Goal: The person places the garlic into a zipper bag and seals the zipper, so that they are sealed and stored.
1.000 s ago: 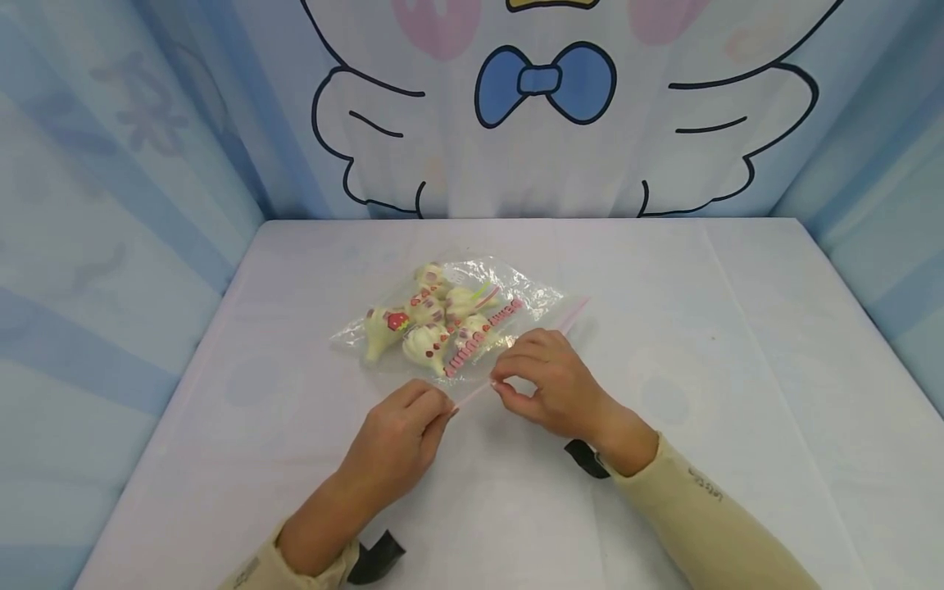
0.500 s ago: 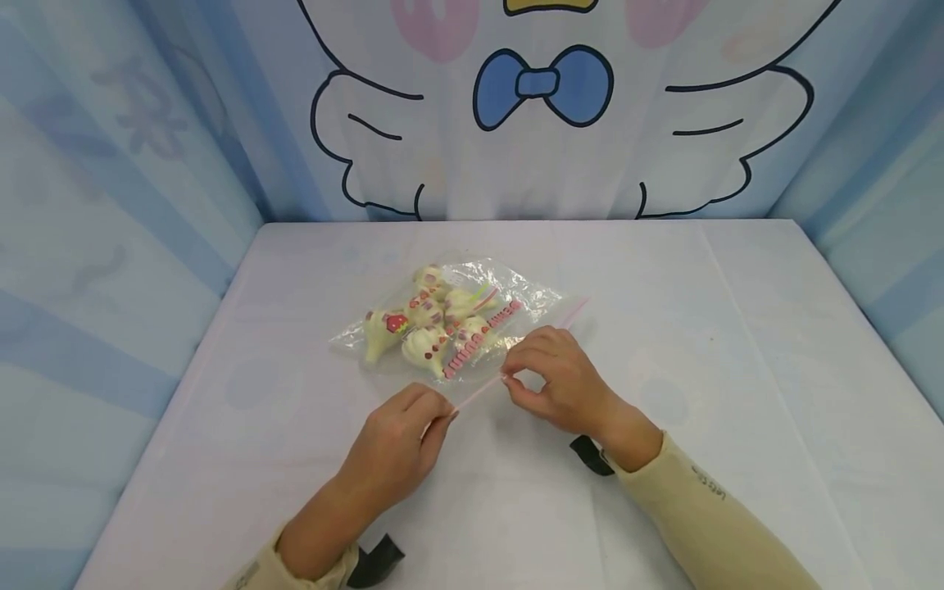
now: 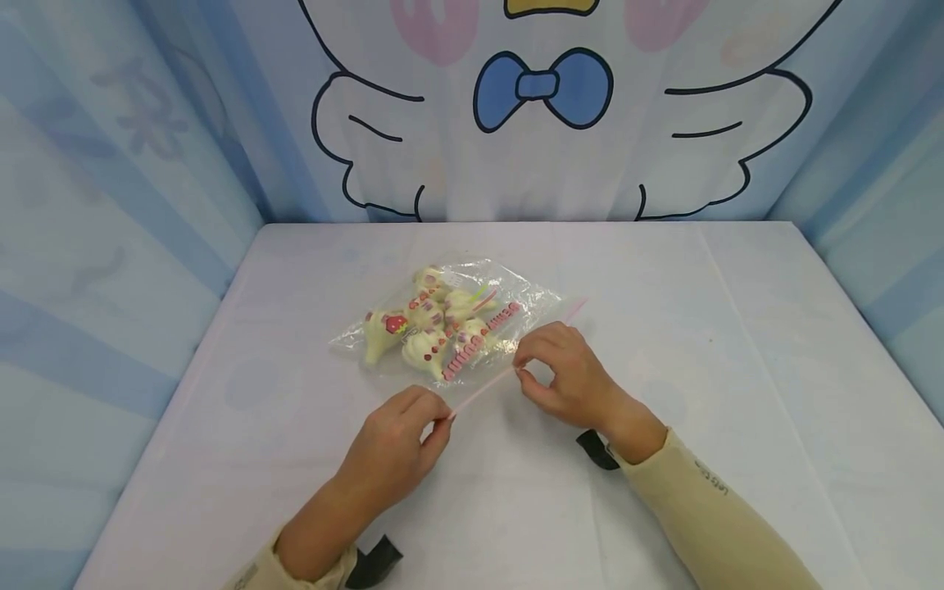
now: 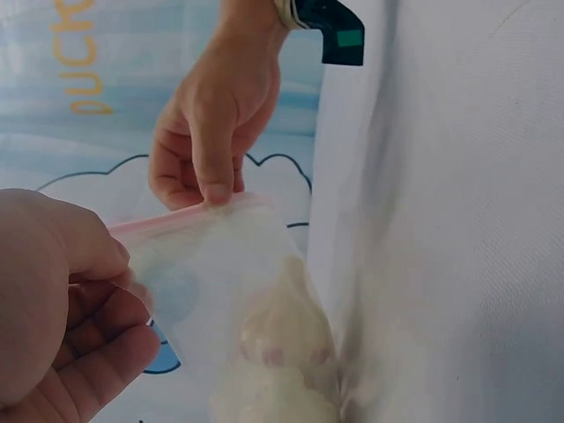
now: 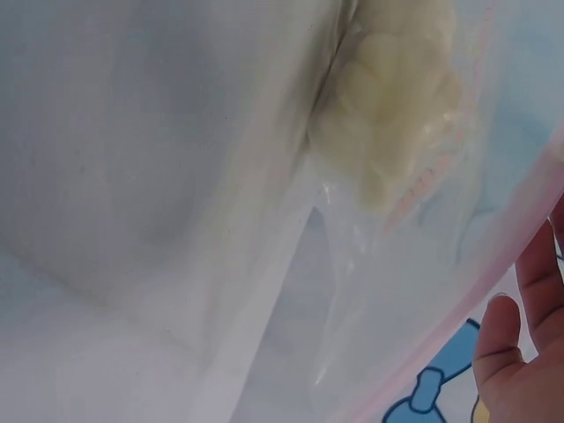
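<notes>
A clear zip bag (image 3: 527, 283) printed with red letters lies on the table with several garlic bulbs (image 3: 423, 348) inside. Its pink zip strip (image 3: 483, 391) runs along the side facing me. My left hand (image 3: 397, 438) pinches the near end of that strip between thumb and fingers. Farther along it, my right hand (image 3: 568, 378) pinches the strip with thumb and forefinger. In the left wrist view the bag's zip edge (image 4: 176, 216) stretches between both hands. The right wrist view shows a garlic bulb (image 5: 388, 106) through the plastic, and part of my right hand (image 5: 529, 344).
A white cloth covers the table (image 3: 701, 344). Behind it hangs a curtain (image 3: 542, 164) with a cartoon bow tie, and blue curtains (image 3: 125, 246) close off the sides. Black straps (image 3: 374, 563) hang at both wrists.
My right hand has slid along the zip strip, away from me and to the right, widening the gap between the hands. The left hand and the garlic bulbs have stayed nearly in place.
</notes>
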Available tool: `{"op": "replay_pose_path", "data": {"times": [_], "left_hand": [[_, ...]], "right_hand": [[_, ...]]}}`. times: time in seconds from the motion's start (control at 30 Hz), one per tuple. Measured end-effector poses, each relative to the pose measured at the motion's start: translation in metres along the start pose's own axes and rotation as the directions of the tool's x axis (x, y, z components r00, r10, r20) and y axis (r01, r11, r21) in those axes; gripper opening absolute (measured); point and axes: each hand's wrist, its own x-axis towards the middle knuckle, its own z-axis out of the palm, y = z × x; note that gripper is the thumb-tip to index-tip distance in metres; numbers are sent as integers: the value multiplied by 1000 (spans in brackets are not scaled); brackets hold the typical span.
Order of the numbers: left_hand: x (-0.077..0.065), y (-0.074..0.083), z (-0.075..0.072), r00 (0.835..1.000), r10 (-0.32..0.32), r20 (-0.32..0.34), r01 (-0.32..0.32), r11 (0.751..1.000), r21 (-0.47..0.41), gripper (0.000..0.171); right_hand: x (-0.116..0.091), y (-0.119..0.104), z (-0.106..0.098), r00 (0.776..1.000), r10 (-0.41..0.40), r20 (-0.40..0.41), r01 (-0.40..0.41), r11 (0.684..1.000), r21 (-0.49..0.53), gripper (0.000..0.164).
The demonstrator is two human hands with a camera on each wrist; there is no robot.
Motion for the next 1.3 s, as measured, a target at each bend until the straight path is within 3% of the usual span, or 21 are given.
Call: {"op": "replay_pose_path", "data": {"times": [0.47, 1.07, 1.3], "left_hand": [[-4, -4, -1, 999, 34, -19, -35, 999, -19, 32], [-9, -6, -4, 1000, 24, 19, -23, 999, -27, 36], [-12, -7, -5, 998, -2, 58, 3, 1000, -15, 34]], "right_hand": [[-2, 9, -7, 997, 73, 11, -73, 997, -32, 16], [-7, 25, -19, 977, 211, 13, -209, 974, -93, 15], [-12, 33, -23, 975, 223, -10, -223, 969, -104, 15]]}}
